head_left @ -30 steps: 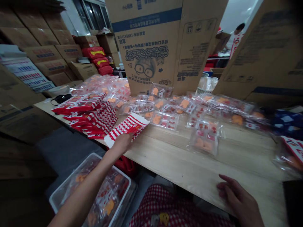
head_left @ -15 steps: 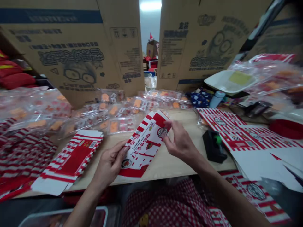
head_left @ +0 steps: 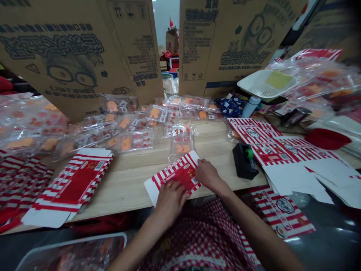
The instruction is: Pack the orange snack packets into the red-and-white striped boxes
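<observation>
Hands [head_left: 170, 201] apart, both on striped carton blank [head_left: 176, 176] | tape dispenser [head_left: 244, 161] near its right edge

Red-and-white striped carton [head_left: 180, 175]; folded flat; lying askew; on wooden tabletop [head_left: 132, 192]

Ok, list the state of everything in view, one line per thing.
left hand, resting on the striped carton
right hand, on the carton's far edge
striped carton, folded flat on the table
wooden table, covered with cartons and packets
larger flat carton, lying flat, overhanging the table's edge
clear packet, lying flat
black tape dispenser, standing on the table
</observation>
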A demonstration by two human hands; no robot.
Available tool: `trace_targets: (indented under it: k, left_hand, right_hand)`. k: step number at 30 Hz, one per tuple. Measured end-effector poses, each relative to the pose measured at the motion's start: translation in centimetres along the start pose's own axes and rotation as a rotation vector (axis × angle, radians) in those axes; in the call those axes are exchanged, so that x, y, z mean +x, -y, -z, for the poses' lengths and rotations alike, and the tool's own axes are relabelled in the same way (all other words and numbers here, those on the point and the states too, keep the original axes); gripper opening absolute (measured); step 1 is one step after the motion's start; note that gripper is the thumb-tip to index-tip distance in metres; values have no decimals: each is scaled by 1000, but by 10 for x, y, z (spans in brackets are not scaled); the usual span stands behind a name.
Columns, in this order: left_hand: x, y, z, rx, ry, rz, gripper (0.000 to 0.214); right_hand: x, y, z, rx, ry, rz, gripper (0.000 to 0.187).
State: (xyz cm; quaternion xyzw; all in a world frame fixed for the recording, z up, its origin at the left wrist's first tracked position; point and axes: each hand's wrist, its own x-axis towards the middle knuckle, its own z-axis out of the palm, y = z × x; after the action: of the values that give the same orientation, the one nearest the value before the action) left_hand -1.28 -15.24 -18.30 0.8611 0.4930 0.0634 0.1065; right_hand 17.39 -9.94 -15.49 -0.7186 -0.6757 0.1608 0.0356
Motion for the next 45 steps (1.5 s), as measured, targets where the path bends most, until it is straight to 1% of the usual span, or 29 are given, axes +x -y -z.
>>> trace_targets:
  k: [1,3,4,5,7,9,11,13,15,18,21,23,24,26,28,29,30,31,33,36,37,38,39,40,41,42,43,44,45]
  left_hand:
    - [4,7,-2,-24,-21,64,44]
    - [13,22,-5,-67,-68,190,83]
    - [16,29,-7,-103,-73,221,98]
    - [18,34,-9,-146,-78,234,106]
    - [18,39,-16,-211,-121,233,111]
    - [14,37,-22,-212,-208,227,115]
    - [8,31,-26,-168,-298,201,119]
    - [2,27,-28,-121,-362,155,120]
    - [-3,25,-30,-89,-402,118,121]
    - [-7,26,-35,-71,-463,103,118]
    - [-8,27,-39,-87,-520,122,108]
    - [-8,26,-38,-100,-514,150,107]
    - [-7,25,-36,-107,-500,160,109]
    - [-5,22,-28,-139,-459,144,113]
    - [-2,19,-15,-217,-420,88,113]
    - [-1,17,-7,-269,-414,68,110]
    - [-1,15,1,-327,-412,61,104]
    - [0,13,11,-385,-416,67,95]
    - [-1,10,28,-488,-420,98,75]
    - [0,7,44,-685,-323,115,44]
    - [1,7,46,-764,-285,126,37]
    - [2,7,47,-841,-266,151,31]
    - [3,7,46,-904,-280,194,29]
    - [5,7,46,-943,-324,246,30]
    - [7,6,44,-956,-390,298,31]
    - [8,6,43,-949,-462,342,32]
    - [9,4,42,-928,-529,370,32]
    - [9,2,41,-897,-574,376,32]
    - [9,-1,39,-866,-594,361,32]
  right_hand:
    - [-2,2,-11,-10,-14,-1,40]
    - [-7,10,-27,-28,-32,19,52]
    - [-9,15,-31,-27,-40,20,57]
    - [-10,20,-33,-16,-51,4,62]
    - [-9,26,-33,58,-66,-70,63]
    - [-4,27,-28,145,-70,-145,55]
    - [3,23,-22,198,-98,-187,45]
    - [7,18,-18,234,-148,-184,39]
    - [9,13,-16,280,-167,-154,35]
    - [10,9,-14,316,-138,-117,32]
    - [10,3,-5,299,-109,-50,26]
    - [10,-3,8,296,-65,46,18]
    - [9,-6,15,340,-19,114,17]
    - [6,-11,32,566,139,276,21]
    - [2,-12,50,890,345,420,27]
    - [0,-11,58,1019,419,468,31]
    - [-1,-10,66,1085,457,500,34]
    - [-3,-8,74,1092,463,531,35]
    - [-4,-3,87,999,398,608,33]
    - [-4,2,102,797,273,736,31]
    - [-3,3,105,728,215,766,30]
    - [-2,3,106,665,113,766,27]
    - [-1,2,106,620,-36,724,23]
    - [0,1,103,605,-232,630,20]
    - [1,0,98,627,-432,493,20]
    - [2,-1,90,696,-582,339,24]
    - [3,-2,79,816,-645,193,29]
    - [5,-2,67,971,-607,86,34]
    - [6,-2,53,1140,-500,19,37]
